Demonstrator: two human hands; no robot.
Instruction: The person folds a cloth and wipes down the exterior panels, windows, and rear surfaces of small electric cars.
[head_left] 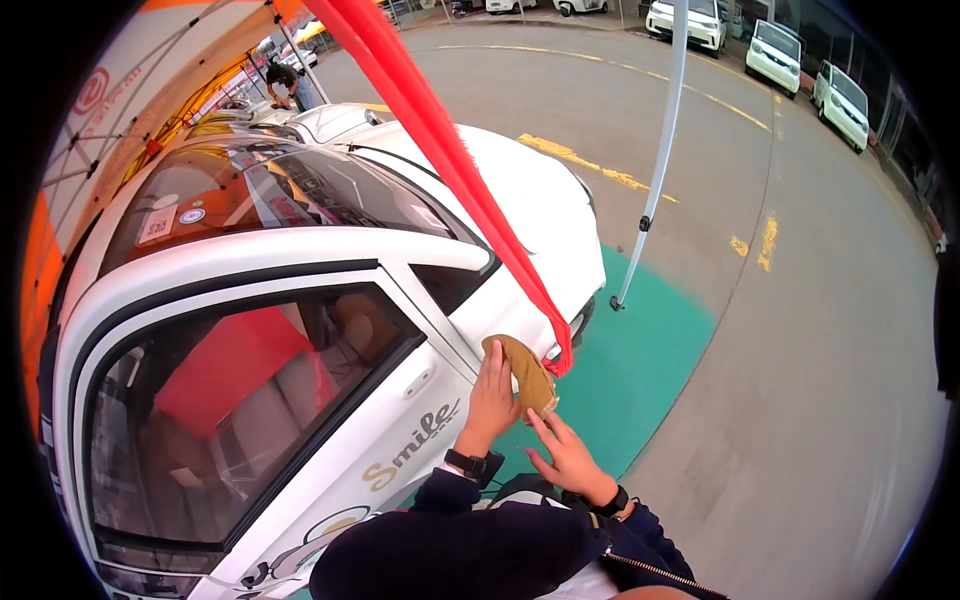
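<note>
Beside the white car (400, 395), steady the mustard-brown cloth (527, 372) under the left hand (490, 400), fingers close together along it, hold beneath impossible to tell; with the right hand (572, 460) spread, guide its lower end lightly, clear of the red fabric strip (475, 205).
</note>
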